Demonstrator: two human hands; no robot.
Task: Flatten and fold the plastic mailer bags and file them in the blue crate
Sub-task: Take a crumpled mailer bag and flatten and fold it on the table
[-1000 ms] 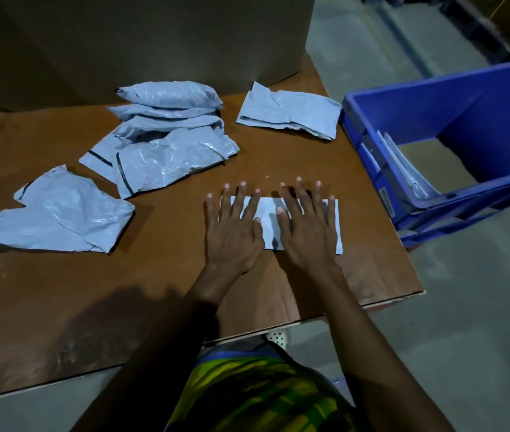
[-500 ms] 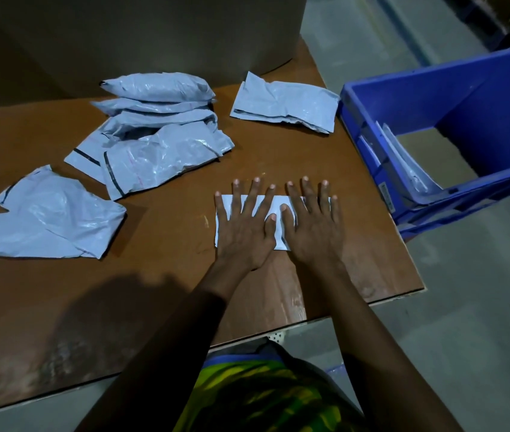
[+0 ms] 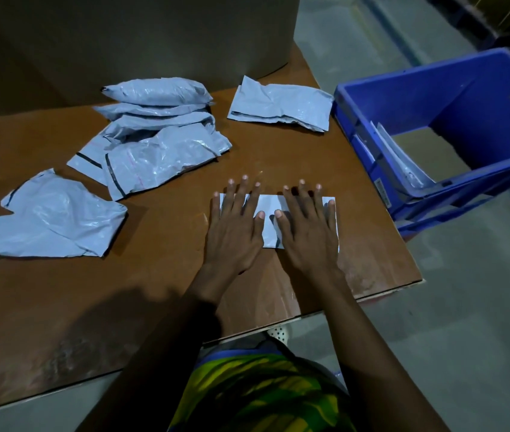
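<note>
A folded grey mailer bag [image 3: 269,207] lies flat on the brown table [image 3: 169,275] near its right front corner. My left hand [image 3: 235,229] and my right hand [image 3: 306,229] press down on it side by side, palms flat, fingers spread. Neither hand grips anything. The blue crate [image 3: 434,76] stands off the table's right edge, with folded mailers [image 3: 400,160] leaning against its near left wall. A pile of puffy, crumpled mailers [image 3: 154,135] sits at the back left. One crumpled mailer [image 3: 48,216] lies at the far left, another [image 3: 281,104] at the back right.
A large cardboard box [image 3: 122,35] stands along the back of the table. The concrete floor [image 3: 465,307] lies to the right and in front. The table's front edge runs close to my body.
My hands have slid a little apart across the folded mailer, baring more of its middle and right end. The camera view has shifted slightly.
</note>
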